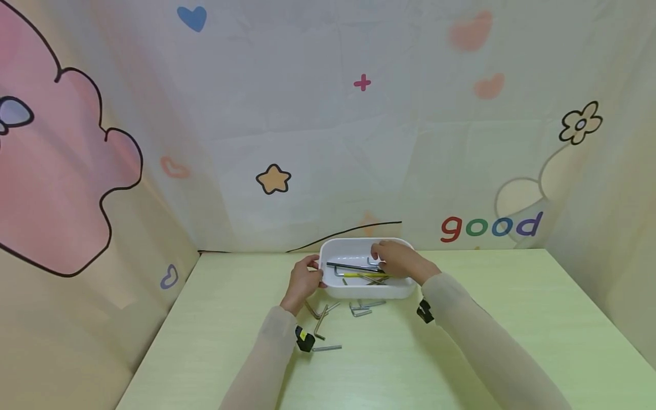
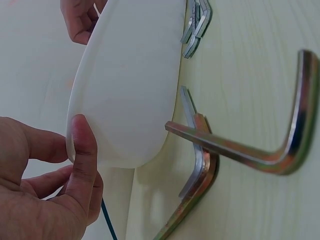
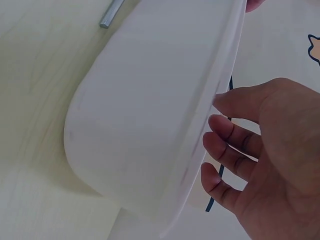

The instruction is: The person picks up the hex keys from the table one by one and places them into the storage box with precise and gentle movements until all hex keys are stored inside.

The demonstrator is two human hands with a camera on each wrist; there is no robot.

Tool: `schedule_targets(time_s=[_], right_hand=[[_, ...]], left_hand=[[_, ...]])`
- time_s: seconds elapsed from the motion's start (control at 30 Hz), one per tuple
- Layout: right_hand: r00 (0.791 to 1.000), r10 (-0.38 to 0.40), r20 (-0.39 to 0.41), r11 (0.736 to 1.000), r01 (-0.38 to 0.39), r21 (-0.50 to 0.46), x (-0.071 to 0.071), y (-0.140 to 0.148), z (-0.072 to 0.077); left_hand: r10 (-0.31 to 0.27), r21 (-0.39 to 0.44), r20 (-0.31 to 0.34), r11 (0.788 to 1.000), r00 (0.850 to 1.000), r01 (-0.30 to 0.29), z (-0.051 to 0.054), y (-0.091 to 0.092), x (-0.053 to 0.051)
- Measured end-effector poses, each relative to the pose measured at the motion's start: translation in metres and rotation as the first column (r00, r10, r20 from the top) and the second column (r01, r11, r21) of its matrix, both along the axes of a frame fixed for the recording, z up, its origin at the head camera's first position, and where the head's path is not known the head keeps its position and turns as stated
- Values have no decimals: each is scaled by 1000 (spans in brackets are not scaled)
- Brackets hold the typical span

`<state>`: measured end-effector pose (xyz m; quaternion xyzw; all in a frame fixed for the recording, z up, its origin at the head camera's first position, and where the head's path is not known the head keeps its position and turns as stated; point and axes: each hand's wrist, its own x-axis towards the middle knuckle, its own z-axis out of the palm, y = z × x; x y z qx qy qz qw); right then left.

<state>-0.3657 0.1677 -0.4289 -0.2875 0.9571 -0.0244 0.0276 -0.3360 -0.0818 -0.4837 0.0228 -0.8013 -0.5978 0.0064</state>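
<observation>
A white plastic tub (image 1: 369,292) holds several hex keys, among them a yellow-sleeved hex key (image 1: 359,275) and a long dark rod (image 1: 348,266). My left hand (image 1: 304,279) pinches the tub's left rim, its thumb on the outer side in the left wrist view. Over the tub's right part, my right hand (image 1: 400,261) reaches in with loosely bent fingers, close to a small silver hex key (image 1: 373,262). In the right wrist view those fingers (image 3: 235,162) are spread a little by the rim, and nothing shows between them.
In front of the tub lie bronze hex keys (image 1: 320,322), a group of silver hex keys (image 1: 361,311) and a single silver hex key (image 1: 328,348) on the pale table (image 1: 487,341). A printed curtain (image 1: 328,125) hangs along the table's back edge.
</observation>
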Motion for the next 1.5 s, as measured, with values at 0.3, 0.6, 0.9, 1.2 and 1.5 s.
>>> schedule_targets(time_s=[0.3,0.6,0.9,1.2,1.5], right_hand=[[999,-43,-3,997,43,-65,21,8,7],[994,-111,22,983,113,-141,32,21,7],[986,-164,8,969,163,-186,39,39,2],[967,-253,0,903,236,-359,39,58,-5],[939,-298,172,793,344,-503,35,73,-7]], left_hand=[[11,11,10,1000,1000,-11,-2,-2,0],[20,3,9,1000,1000,-20,-3,-2,1],[17,6,9,1000,1000,-17,-3,0,2],[8,6,8,1000,1000,-8,-4,0,2],[-3,13,-4,1000,1000,3,-4,1,0]])
